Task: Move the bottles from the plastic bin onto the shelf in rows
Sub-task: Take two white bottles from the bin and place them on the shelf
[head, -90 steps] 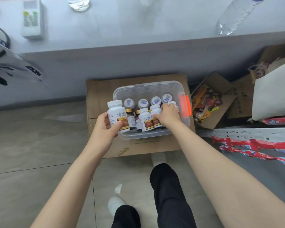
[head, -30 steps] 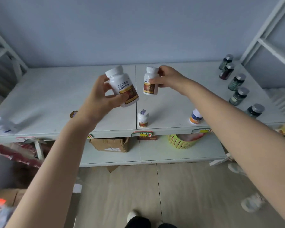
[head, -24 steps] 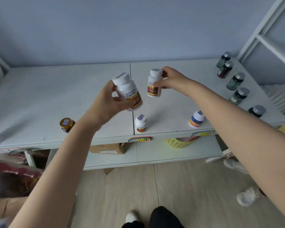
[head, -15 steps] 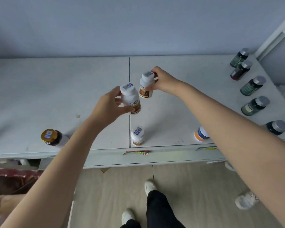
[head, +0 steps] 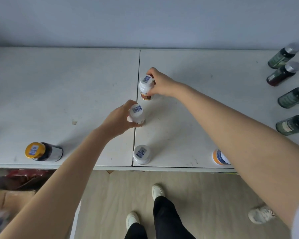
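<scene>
I look down on a white shelf (head: 62, 87). My left hand (head: 118, 120) grips a white pill bottle (head: 136, 115), upright on the seam between the two shelf panels. Just behind it, my right hand (head: 160, 84) holds a second white bottle (head: 145, 87), upright with its base at the shelf surface. A third white bottle (head: 141, 154) stands alone at the front edge, in line with the other two. The plastic bin is out of view.
A dark bottle with a yellow cap (head: 41, 152) stands front left. An orange-and-white bottle (head: 218, 156) is partly hidden by my right arm. Several dark green bottles (head: 293, 96) line the right end. A wall runs behind the shelf; another person's shoe (head: 261, 215) is on the floor.
Both hands carried the white bottles from the bin to the shelf and lowered them onto it, one behind the other, in line with the front bottle. My view tilted further down.
</scene>
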